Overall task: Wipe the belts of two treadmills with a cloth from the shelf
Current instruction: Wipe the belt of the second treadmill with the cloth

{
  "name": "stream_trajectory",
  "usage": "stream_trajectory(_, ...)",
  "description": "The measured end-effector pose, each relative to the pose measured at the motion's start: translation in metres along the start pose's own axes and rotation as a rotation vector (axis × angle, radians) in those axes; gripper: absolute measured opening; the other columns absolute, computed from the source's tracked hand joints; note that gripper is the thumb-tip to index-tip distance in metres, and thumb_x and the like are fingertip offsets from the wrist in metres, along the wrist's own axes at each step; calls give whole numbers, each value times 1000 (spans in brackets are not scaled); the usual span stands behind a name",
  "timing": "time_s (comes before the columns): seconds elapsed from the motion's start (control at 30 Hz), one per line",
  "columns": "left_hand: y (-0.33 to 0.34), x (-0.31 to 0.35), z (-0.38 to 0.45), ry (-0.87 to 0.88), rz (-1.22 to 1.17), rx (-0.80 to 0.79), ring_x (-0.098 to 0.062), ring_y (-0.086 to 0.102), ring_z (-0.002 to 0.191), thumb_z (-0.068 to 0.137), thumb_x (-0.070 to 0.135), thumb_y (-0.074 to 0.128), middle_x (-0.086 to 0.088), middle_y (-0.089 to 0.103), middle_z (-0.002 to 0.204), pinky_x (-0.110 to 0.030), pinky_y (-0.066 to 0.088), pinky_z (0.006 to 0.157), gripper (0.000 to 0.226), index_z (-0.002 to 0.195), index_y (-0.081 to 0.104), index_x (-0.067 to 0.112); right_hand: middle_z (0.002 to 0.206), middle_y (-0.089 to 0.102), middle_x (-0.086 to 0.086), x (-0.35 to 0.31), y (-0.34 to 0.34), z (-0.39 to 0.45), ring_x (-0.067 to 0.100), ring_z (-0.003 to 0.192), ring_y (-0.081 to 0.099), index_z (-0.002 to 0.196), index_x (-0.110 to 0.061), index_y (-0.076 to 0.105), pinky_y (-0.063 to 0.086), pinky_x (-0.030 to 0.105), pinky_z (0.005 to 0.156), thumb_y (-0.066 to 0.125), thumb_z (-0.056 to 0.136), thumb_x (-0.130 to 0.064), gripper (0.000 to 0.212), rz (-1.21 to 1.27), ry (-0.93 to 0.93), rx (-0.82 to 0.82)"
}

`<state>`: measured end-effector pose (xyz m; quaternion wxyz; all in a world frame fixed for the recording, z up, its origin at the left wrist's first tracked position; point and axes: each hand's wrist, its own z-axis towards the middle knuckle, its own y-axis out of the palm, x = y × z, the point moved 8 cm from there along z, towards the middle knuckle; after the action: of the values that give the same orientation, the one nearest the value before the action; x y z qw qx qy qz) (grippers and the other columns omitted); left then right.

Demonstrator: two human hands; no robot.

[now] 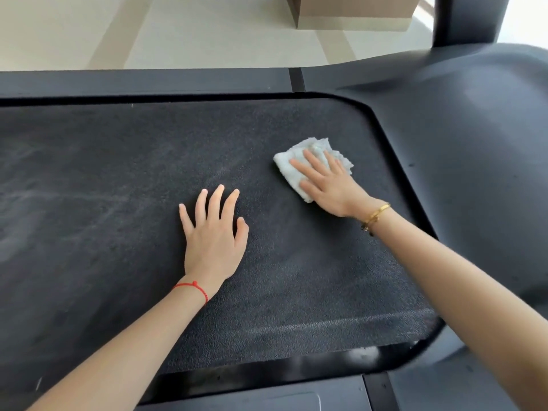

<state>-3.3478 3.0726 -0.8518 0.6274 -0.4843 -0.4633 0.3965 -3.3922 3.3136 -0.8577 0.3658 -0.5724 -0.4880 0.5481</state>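
- On the treadmill belt, two hands are down, and one cloth is in play.
- One treadmill in view here, its dark textured belt filling most of the picture, with pale dusty streaks out beyond the left hand's little-finger side.
- The left hand lies flat on the belt, fingers straight and spread, holding nothing; a red string bracelet circles its wrist.
- The right hand presses down on the cloth with straight fingers, palm over it, nothing curled around it.
- The cloth is pale, crumpled and folded, sitting directly under the right hand's fingers and poking out past the fingertips and the thumb side; it is well apart from the left hand, up and to that hand's right.
- A gold bracelet hangs at the right wrist.
- Just past the right hand's little-finger side, the belt ends at the smooth dark motor cover.
- Beyond both sets of fingertips runs the far side rail, then pale floor.
- One brown box-like block stands on that floor, well beyond the right hand; what it holds cannot be told.
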Motion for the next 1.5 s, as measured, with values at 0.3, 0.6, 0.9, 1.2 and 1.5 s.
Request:
stream_trajectory(0.3,-1,2,1,-7,12,-14,-28,19,149,96,41,23,-2,28,160,-63,12,118,60,152,31,25,164,-3,-1,67,-40,72,39,148,-11,155,-38,10,-10,51,119,23,101,-41,55,13,416,56)
stream_trajectory(0.6,0,2,1,-1,44,-32,-28,22,149,95,41,21,-2,29,159,-63,15,117,60,152,33,25,164,-2,-7,-50,4,47,31,149,-14,153,-43,10,-9,48,120,22,104,-44,51,-31,-115,-29)
stream_trajectory(0.9,2,0,3,0,31,-27,-28,21,149,95,42,20,-1,30,159,-64,14,118,60,152,32,26,165,-3,-2,71,-45,104,39,148,-10,154,-40,8,-8,50,118,22,102,-42,54,-12,385,8)
stream_trajectory(1.2,0,1,4,0,26,-17,-28,25,147,94,41,23,-2,34,157,-64,16,117,60,149,37,24,164,-5,-4,-71,3,119,40,147,-14,153,-42,5,-12,51,117,20,103,-43,52,-78,-7,-71)
stream_trajectory(1.5,-1,1,3,3,4,-3,-29,24,147,94,41,26,-2,33,157,-63,15,117,58,148,38,24,165,-3,0,37,-28,65,36,149,-10,154,-39,11,-7,50,119,22,103,-41,52,-16,289,32)
